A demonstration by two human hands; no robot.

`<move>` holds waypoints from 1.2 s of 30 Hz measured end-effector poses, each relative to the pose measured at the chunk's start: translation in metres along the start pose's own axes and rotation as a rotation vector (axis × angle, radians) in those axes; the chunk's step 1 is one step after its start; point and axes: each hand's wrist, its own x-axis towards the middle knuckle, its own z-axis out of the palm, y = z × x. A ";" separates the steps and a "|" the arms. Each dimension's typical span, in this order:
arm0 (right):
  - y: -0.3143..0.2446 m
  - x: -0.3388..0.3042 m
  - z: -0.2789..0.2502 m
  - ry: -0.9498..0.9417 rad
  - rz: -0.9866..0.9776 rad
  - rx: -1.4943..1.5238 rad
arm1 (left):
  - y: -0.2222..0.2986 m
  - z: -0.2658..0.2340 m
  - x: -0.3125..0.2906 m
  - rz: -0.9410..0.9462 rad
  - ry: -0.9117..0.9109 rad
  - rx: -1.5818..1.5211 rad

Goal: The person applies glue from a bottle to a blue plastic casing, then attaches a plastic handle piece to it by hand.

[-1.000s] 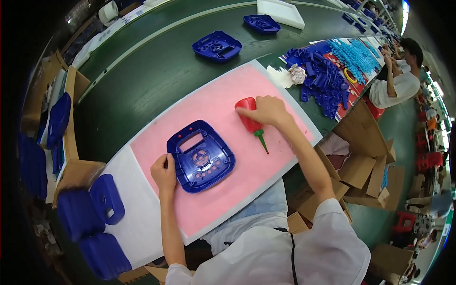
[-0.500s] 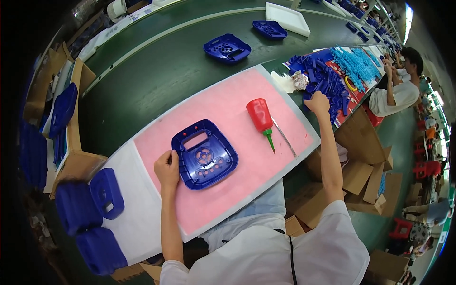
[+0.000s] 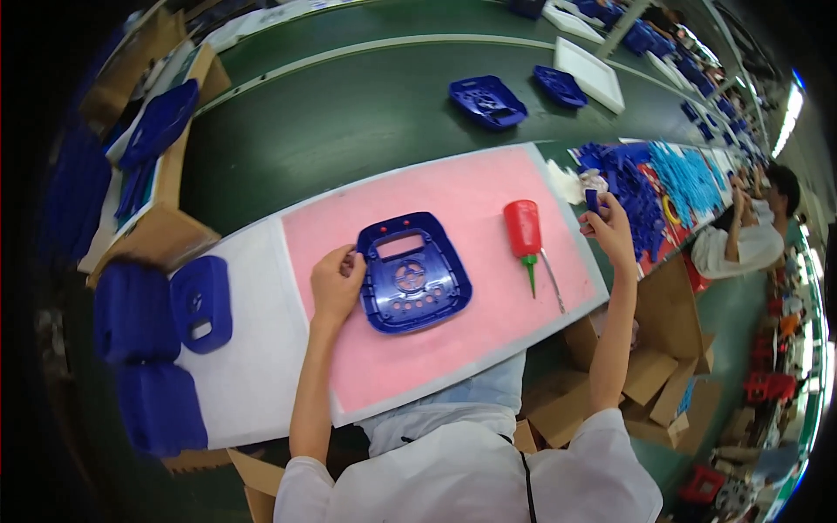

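A dark blue plastic housing [image 3: 438, 312] lies open side up on the pink mat [image 3: 384, 379], with a rectangular window, a round grille and two small red pegs near its far edge. My left hand [image 3: 336, 286] is closed at its left rim, the fingertips partly hidden. Between the fingertips of my right hand [image 3: 614, 234] is a small blue plastic piece [image 3: 592, 200], held up beside the pile of blue plastic pieces [image 3: 635, 196]. A red squeeze bottle [image 3: 522, 228] with a green nozzle rests on the mat, beside a thin metal tool [image 3: 553, 281].
More blue housings [image 3: 488, 102] sit on the green bench beyond the mat. Blue shells [image 3: 202, 305] are gathered at the left, near a cardboard box [image 3: 166, 222]. Light blue strips [image 3: 684, 179] lie at the right, near a seated person [image 3: 750, 231]. Opened cartons [image 3: 649, 370] stand below.
My right hand has come back from the pile of blue pieces with one small piece in its fingers. My left hand stays at the housing's left rim. The whole view has shifted.
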 end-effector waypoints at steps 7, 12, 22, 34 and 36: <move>-0.099 -0.045 0.135 -0.365 -0.185 0.326 | 0.008 -0.011 0.009 0.108 -0.003 0.131; -0.093 -0.032 0.203 -0.520 -0.161 0.353 | 0.004 -0.018 0.012 0.100 -0.047 0.083; -0.066 -0.032 0.260 -0.329 -0.993 -0.182 | 0.004 -0.024 0.015 0.184 -0.044 0.034; -0.051 -0.029 0.267 -0.339 -1.061 -0.297 | 0.004 -0.020 0.018 0.126 -0.085 -0.020; -0.054 -0.030 0.267 -0.340 -1.051 -0.300 | 0.003 -0.021 0.017 0.133 -0.081 -0.006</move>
